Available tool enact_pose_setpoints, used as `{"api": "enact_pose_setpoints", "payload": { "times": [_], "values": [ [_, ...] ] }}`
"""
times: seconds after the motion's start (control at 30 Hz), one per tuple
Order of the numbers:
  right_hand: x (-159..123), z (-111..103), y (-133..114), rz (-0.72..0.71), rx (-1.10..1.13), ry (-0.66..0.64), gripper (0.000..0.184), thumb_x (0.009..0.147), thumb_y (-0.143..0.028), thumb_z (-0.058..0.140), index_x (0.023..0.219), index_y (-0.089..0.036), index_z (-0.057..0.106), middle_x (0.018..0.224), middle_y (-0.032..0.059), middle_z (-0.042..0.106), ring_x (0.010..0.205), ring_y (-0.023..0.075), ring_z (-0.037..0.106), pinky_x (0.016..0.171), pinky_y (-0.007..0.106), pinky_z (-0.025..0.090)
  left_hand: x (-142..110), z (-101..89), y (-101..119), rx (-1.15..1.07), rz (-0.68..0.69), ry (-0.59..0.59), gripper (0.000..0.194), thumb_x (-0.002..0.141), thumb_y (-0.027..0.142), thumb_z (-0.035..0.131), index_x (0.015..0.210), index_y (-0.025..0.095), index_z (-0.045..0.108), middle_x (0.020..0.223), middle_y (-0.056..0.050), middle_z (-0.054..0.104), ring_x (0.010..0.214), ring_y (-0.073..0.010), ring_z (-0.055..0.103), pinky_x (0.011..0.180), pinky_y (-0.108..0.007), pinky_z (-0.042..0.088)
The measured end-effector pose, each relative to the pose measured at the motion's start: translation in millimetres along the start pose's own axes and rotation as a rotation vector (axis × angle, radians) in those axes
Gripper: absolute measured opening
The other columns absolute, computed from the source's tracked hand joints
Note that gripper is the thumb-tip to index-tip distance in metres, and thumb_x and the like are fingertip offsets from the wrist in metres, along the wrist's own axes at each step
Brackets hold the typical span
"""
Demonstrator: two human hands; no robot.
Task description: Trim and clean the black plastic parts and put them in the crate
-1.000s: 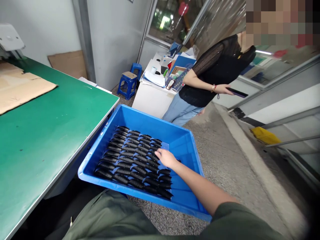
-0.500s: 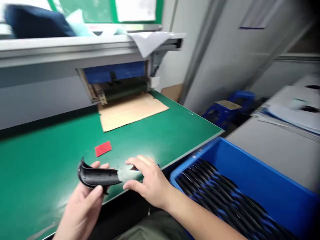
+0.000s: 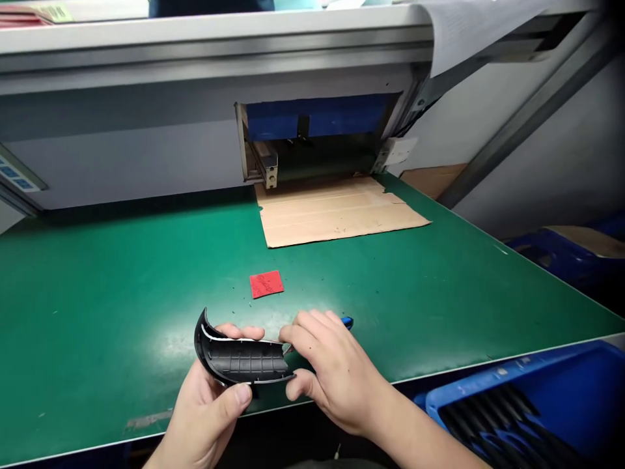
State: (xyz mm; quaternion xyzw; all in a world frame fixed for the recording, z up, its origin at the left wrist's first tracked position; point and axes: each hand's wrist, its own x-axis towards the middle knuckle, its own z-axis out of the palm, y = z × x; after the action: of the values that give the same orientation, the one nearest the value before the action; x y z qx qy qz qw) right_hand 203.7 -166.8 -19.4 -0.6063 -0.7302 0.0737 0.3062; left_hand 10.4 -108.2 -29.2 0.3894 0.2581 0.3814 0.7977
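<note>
- The step in hand seems to be work on the right end of the black shell [image 3: 244, 361], lower centre of the frame, over the tabletop [image 3: 146, 280]; the next move calls for a steady left hold.
- Left hand [image 3: 209, 404]: thumb nearer, fingers behind, holding the shell hollow side showing.
- Right hand [image 3: 336, 371]: arched, thumb apart; I cannot tell whether it grips the blue-ended object [image 3: 347, 322].

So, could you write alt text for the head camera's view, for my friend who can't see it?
A left hand holds a curved black part, its ribbed hollow inside showing, over a green table, with the right hand at its other end. Beyond lie a red piece and flat cardboard; a blue bin of black pieces sits at the lower right.
</note>
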Motion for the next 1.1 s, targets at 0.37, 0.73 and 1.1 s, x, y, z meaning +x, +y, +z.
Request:
{"api": "enact_pose_setpoints", "payload": {
  "times": [0.37,0.73,1.1],
  "values": [
    [7.1,1.7,5.4,-0.006,0.041,0.019,0.071,0.094,-0.074,0.015,0.091,-0.017,0.058,0.077,0.0041,0.049,0.069,0.0205,0.043,0.062,0.032,0.030,7.8,-3.5,14.3,0.131,0.017,0.043,0.042,0.072,0.023,0.076,0.109,0.030,0.056,0.115,-0.004,0.062,0.107,-0.0288,0.061,0.091,-0.039,0.053],
    [8.3,4.6,0.9,-0.065,-0.059,0.049,0.077,0.096,-0.068,0.002,0.080,-0.016,0.056,0.073,0.0045,0.047,0.064,0.0191,0.037,0.059,0.030,0.023,8.4,-0.4,11.7,0.083,0.024,-0.084,0.038,0.077,0.019,0.072,0.109,0.029,0.055,0.114,-0.002,0.061,0.105,-0.0230,0.063,0.092,-0.032,0.053],
    [1.7,10.9,2.2,-0.112,-0.125,0.067,0.074,0.099,-0.064,-0.001,0.066,-0.017,0.045,0.063,0.0014,0.045,0.057,0.0163,0.033,0.058,0.029,0.019,4.9,-9.6,16.4,0.238,0.038,-0.216,0.037,0.081,0.017,0.066,0.112,0.030,0.050,0.116,-0.003,0.059,0.113,-0.0245,0.057,0.097,-0.035,0.050]
  ]
}}
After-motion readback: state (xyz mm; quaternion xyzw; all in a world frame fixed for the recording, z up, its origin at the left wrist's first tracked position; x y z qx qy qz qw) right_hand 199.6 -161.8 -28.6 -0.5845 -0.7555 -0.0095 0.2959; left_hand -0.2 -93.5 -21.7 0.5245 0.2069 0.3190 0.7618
